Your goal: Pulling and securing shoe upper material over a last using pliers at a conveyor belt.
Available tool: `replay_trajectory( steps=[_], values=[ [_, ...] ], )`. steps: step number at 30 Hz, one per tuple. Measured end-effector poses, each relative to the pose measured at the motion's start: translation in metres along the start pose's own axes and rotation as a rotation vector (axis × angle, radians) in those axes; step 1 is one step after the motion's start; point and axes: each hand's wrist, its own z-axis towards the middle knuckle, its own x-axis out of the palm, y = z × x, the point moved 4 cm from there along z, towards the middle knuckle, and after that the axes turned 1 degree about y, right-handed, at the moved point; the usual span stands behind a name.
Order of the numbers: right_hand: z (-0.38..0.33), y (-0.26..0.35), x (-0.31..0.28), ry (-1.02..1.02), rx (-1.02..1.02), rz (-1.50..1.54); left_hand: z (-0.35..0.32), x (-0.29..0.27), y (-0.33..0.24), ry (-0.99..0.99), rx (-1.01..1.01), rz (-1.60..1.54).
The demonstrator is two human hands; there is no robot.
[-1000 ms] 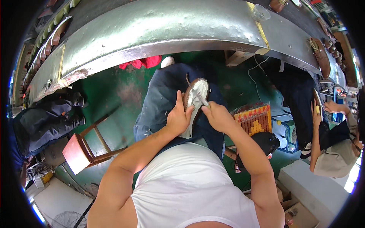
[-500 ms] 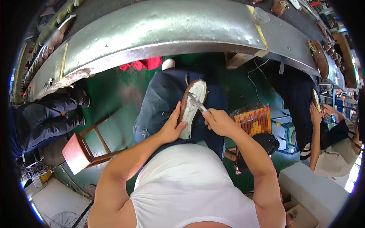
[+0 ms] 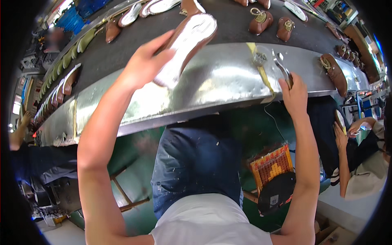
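My left hand grips a brown shoe by its side, thumb across the white underside. The shoe is held up over the bench, white underside facing up. My right hand is wrapped round the handles of metal pincers, whose jaws point away from me, above the bench's shiny metal edge. Just left of the pincers sits a small clear cup with little dark pieces inside, too small to make out.
Beyond the metal edge runs a dark belt. More brown shoes stand on it, and a row of shoes lines the left. A stool with a beaded seat is beside my right leg. Another person's hands work at the right.
Both hands have risen from my lap to the bench, the left carrying the shoe forward, the right moving forward and right with the pincers. The pincers have come away from the shoe.
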Motion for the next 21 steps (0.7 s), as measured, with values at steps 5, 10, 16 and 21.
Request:
replay_trajectory(
  steps=[5,10,16,21],
  values=[
    [0.026,-0.063,0.041,0.016,0.223,-0.066,0.170,0.063,0.030,-0.194,0.473,1.006],
    [0.024,-0.060,0.031,0.083,0.395,-0.057,0.218,0.100,0.045,0.209,0.260,1.303],
    [0.027,-0.068,0.032,0.055,0.408,-0.086,0.318,0.033,0.070,-0.458,-0.023,0.550],
    [0.033,-0.060,0.041,0.085,0.434,-0.081,0.406,0.030,0.171,-0.294,-0.533,0.615]
  ],
)
